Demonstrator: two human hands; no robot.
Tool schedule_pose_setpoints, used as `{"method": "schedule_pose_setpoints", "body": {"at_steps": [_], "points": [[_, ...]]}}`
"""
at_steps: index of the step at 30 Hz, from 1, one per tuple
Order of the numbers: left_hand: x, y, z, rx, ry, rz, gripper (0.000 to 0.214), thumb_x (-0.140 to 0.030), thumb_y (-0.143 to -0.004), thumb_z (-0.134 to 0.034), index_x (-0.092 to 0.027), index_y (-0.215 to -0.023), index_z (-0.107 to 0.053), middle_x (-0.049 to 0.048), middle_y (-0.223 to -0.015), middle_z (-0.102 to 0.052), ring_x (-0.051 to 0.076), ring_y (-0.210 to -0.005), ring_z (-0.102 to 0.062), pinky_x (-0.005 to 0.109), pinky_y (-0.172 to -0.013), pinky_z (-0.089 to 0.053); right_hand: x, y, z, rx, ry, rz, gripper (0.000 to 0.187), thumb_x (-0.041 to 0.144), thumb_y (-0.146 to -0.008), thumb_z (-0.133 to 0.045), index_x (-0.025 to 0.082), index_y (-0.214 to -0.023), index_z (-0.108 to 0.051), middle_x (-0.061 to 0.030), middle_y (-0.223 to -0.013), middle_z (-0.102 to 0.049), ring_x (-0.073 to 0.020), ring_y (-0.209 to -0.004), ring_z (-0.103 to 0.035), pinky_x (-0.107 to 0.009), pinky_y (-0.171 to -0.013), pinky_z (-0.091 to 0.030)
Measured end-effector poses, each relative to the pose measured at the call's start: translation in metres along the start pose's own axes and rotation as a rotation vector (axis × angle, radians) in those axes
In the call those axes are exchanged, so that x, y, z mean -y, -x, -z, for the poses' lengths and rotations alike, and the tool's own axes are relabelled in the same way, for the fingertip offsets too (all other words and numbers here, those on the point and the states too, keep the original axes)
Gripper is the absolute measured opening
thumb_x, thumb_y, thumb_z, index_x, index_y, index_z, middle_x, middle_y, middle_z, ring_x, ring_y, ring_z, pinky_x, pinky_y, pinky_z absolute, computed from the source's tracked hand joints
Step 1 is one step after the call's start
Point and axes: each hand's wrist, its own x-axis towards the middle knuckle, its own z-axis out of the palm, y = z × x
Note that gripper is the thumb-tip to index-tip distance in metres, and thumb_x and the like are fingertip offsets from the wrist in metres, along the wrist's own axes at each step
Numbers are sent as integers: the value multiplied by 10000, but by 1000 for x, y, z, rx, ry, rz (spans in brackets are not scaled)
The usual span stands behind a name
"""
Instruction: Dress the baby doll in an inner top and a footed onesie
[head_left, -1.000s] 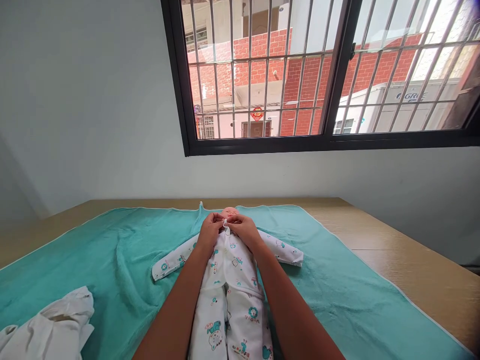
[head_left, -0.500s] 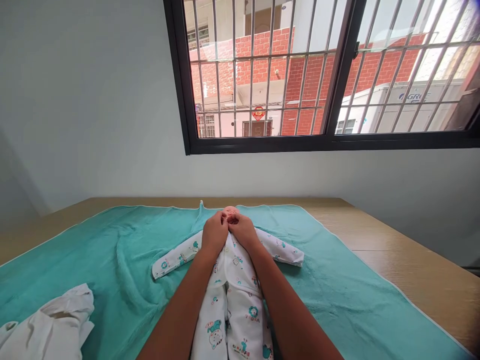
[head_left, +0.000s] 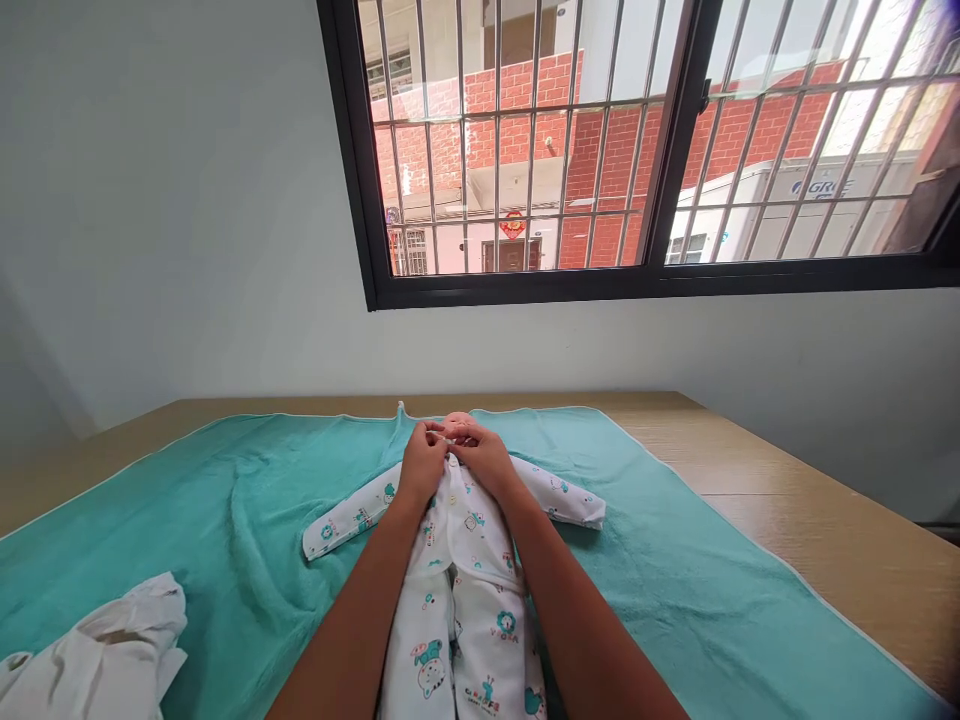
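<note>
Here we are at the far middle of the tabletop [head_left: 825, 530], and both hands are up at the collar of a white printed shirt [head_left: 472, 512] on a doll [head_left: 456, 420]. The left hand [head_left: 422, 463] has its fingertips drawn narrow, pinching at the neckline; the right hand [head_left: 486, 460] meets it there, fingers bunched on the same collar, the two almost touching. Exactly how the cloth sits between those fingertips is too small to tell. The doll's head pokes out just beyond them, with the hands covering its neck. And look at the forearms, angling in from the near edge and cutting across the sides of the shirt! Its sleeves spread out flat, left and right, on a green blanket [head_left: 675, 620]. Below the hem come the matching white trousers [head_left: 427, 640], running down to the near edge of the view between the arms. Over at near left, a crumpled white cloth [head_left: 112, 650] sits on the blanket, well apart from the doll, and a long crease ripples the blanket between them. Bare wood shows at far left and right. Behind it all, a pale wall [head_left: 187, 200] and a black-framed window [head_left: 517, 290], metal bars across it, red brick outside.
</note>
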Motion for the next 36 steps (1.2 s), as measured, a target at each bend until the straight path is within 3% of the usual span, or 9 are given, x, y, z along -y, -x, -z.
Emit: {"method": "schedule_pose_setpoints", "body": {"at_steps": [5,10,17,21,24,27,30,36], "points": [[3,-1,1,20,170,64,316,-137,-598,-597,-181,-903,-526,-46,-635,-580,90,-518,-490,214,-524,-367,-9,1,5,17,-72,-7,235,298,-674,-721,239,-899,-756,-20,-945,-660,-148,-792,-550,-280,-733,-444],[4,1,1,27,259,77,361,-166,-544,-612,-176,-893,-517,-38,-677,-595,86,-557,-510,217,-561,-391,-12,2,4,-28,-68,-72,216,313,-640,-750,212,-831,-750,-10,-821,-666,-137,-714,-536,-284,-709,-446],[5,3,5,60,282,24,263,-166,-533,-608,-186,-781,-522,-52,-704,-562,84,-637,-503,210,-611,-375,-17,0,2,-37,-55,-96,278,319,-623,-750,190,-869,-745,-34,-860,-696,-165,-771,-593,-296,-739,-476],[3,5,8,151,304,-14,220,-162,-532,-638,-185,-726,-537,-65,-647,-531,81,-616,-485,211,-620,-380,-19,2,6,-4,-51,-103,306,322,-628,-739,175,-896,-740,-34,-848,-695,-164,-766,-594,-297,-742,-474],[-2,7,9,236,339,-16,258,-121,-529,-624,-178,-776,-571,-22,-737,-619,114,-718,-566,242,-715,-435,-15,5,9,22,-27,-104,264,323,-651,-715,176,-870,-739,-21,-820,-695,-160,-754,-595,-292,-744,-467],[-5,7,8,158,316,36,284,-94,-550,-570,-169,-823,-584,30,-851,-665,154,-826,-613,273,-761,-461,-12,6,9,1,-9,-139,287,319,-655,-714,187,-908,-739,-21,-849,-710,-171,-790,-615,-299,-771,-471],[-6,7,7,58,281,70,228,-122,-601,-559,-161,-824,-587,32,-840,-653,142,-779,-605,277,-736,-469,-12,7,8,-16,33,-129,285,316,-675,-696,194,-928,-740,-25,-891,-723,-186,-839,-631,-310,-799,-476],[-8,7,5,77,206,38,242,-274,-660,-679,-153,-854,-600,30,-823,-655,140,-756,-597,266,-719,-458,-7,7,6,-6,79,-29,230,359,-753,-638,214,-893,-750,-25,-936,-725,-189,-869,-637,-309,-795,-484]]}}
